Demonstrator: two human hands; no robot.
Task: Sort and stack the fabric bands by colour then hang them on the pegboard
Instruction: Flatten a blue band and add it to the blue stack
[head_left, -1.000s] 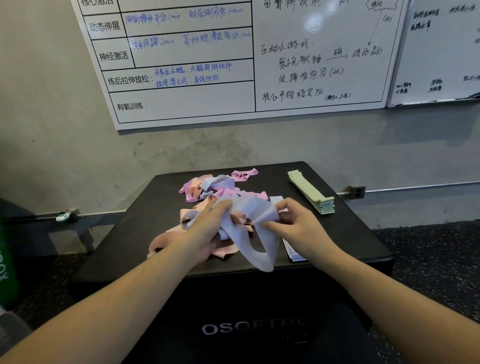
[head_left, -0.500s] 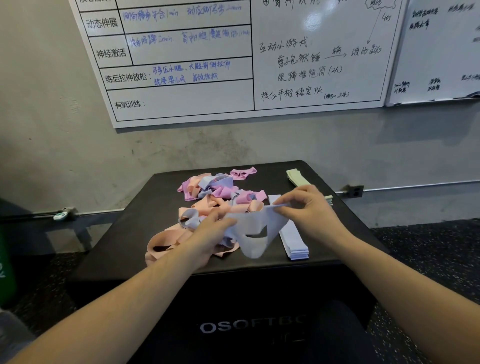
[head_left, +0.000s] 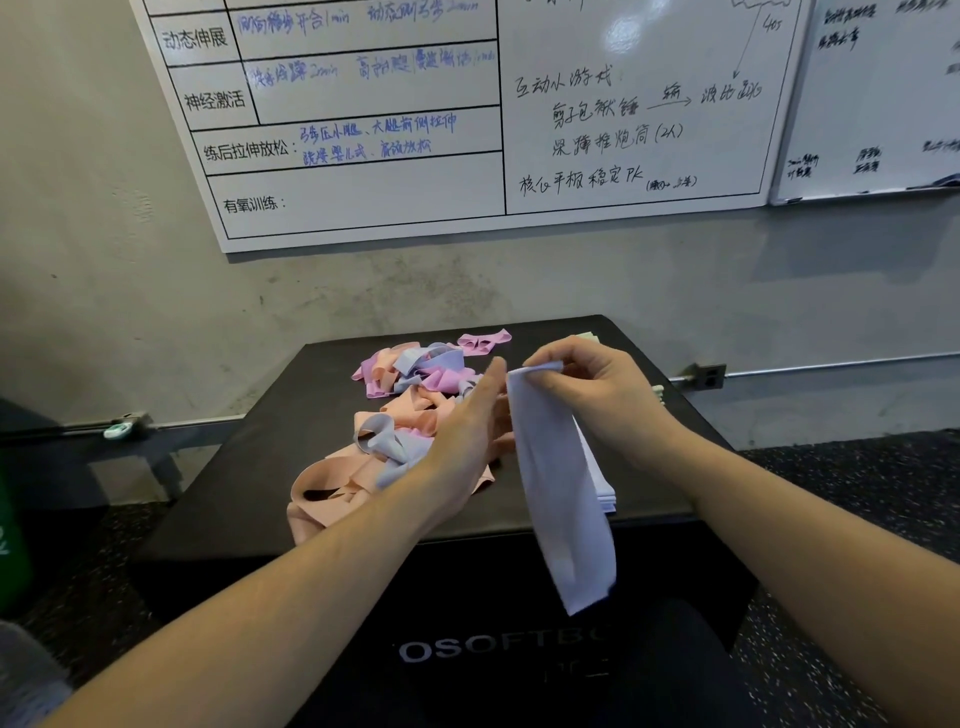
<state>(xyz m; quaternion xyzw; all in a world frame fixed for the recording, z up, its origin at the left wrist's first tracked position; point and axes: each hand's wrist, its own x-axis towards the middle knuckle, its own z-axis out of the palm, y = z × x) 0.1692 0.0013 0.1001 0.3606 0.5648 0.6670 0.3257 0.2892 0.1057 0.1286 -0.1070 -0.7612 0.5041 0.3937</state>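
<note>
Right hand: the right hand (head_left: 587, 387), right of centre in the frame, pinches the top end of a lavender band (head_left: 558, 488) between thumb and fingers.
Left hand: the left hand (head_left: 470, 431) is at centre frame with fingers straight and held together, edge-on to the camera, its fingertips just beside the held band's upper end; whether they touch it I cannot tell.
Held band: it hangs flattened from the right hand, slanting down toward lower right, its lower end in front of the box's front face.
Loose bands: a tangled pile of bands (head_left: 410, 410) in peach, pink and lavender lies on the left half of the surface, partly behind the left hand.
Lavender stack: a flat lavender stack (head_left: 602, 488) lies on the surface behind the hanging band, mostly hidden.
Pale green stack: only slivers of the pale green stack (head_left: 587, 336) show above and beside the right hand.
Surface: the top of a black box (head_left: 649, 467) with white lettering on its front.
Wall: a whiteboard (head_left: 467, 119) with handwriting fills the upper frame.
</note>
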